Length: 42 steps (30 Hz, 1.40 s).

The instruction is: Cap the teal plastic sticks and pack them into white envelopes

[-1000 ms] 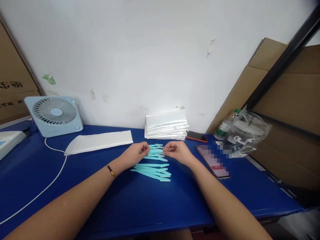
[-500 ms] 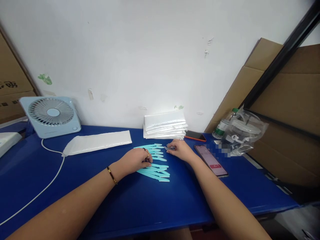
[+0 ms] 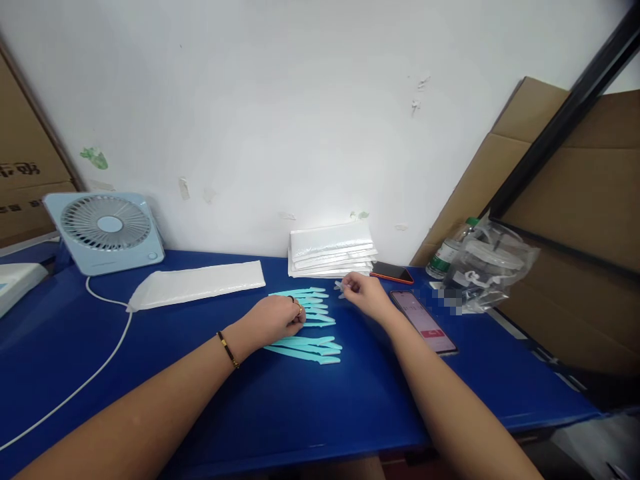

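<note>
Had a blue table [image 3: 280, 413] under everything, with its bare surface nearest. Had both forearms reaching in from the near side, with a dark and gold bracelet [image 3: 227, 349] on the left wrist. Saw a near bunch of thin teal sticks [image 3: 303, 350] lying fanned at the middle, blade-like ends to the right. Just beyond, had the left hand [image 3: 275, 319] with thumb and fingers bent together, clamped on the handle end of one teal stick [image 3: 320, 324]. Found a far bunch of teal sticks [image 3: 315, 300] beside it, partly under the hand.

To the right, had the right hand [image 3: 367, 293] apart from the sticks, with thumb and fingertips closed on small clear pieces [image 3: 341, 287]. Saw a lit phone [image 3: 425, 323] right of that hand, and a white cable [image 3: 113, 350] curving across the left side. Farther left, saw a white padded sleeve [image 3: 200, 283] lying flat.

At the far right, made out a clear bag [image 3: 500, 280] around a lidded cup, beside a green-capped bottle [image 3: 445, 253]. By the wall [image 3: 260, 120], saw a red-edged phone [image 3: 393, 272] next to stacked white sleeves [image 3: 333, 247], and a pale blue fan [image 3: 105, 227] far left. Saw cardboard [image 3: 590, 167] at the right.
</note>
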### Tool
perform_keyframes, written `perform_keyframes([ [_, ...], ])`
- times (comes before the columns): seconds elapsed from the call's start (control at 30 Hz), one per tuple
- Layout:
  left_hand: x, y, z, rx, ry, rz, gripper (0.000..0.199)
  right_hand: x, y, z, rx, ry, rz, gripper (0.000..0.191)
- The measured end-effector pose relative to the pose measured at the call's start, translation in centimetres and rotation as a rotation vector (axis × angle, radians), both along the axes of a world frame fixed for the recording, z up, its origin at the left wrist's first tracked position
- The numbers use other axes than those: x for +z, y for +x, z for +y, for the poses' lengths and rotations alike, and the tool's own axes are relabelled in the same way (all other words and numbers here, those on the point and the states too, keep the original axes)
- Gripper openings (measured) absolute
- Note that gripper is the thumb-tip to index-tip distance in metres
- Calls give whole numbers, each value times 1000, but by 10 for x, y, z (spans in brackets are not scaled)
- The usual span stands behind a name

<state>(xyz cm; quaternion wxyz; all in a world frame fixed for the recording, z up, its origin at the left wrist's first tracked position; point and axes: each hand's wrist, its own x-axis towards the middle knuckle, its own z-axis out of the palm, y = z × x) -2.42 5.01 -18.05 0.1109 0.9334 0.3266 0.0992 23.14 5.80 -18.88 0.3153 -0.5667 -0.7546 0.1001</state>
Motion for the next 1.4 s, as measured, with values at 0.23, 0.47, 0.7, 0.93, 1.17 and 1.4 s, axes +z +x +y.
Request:
perform_keyframes([
  [0.23, 2, -5, 4, 131, -115, -215, 18, 15, 4, -8, 121, -205, 637, 29],
  [0.47, 6, -9, 7, 171, -276, -331, 20, 20, -7, -15, 196, -401, 878, 26],
  [0.7, 5, -7, 7, 198, -287, -348, 23, 16, -13, -16, 213, -449, 817, 24],
  [0.93, 4, -6, 8, 191, -204, -318, 28, 10, -22, -16, 310, -486, 716, 30],
  [1.17, -3, -12, 18, 251, 78, -141, 27, 9, 18, -1, -75, -48, 89, 15],
  [1.4, 6, -8, 2, 78, -82, -170, 26, -9, 21, 7, 2, -71, -268, 12],
])
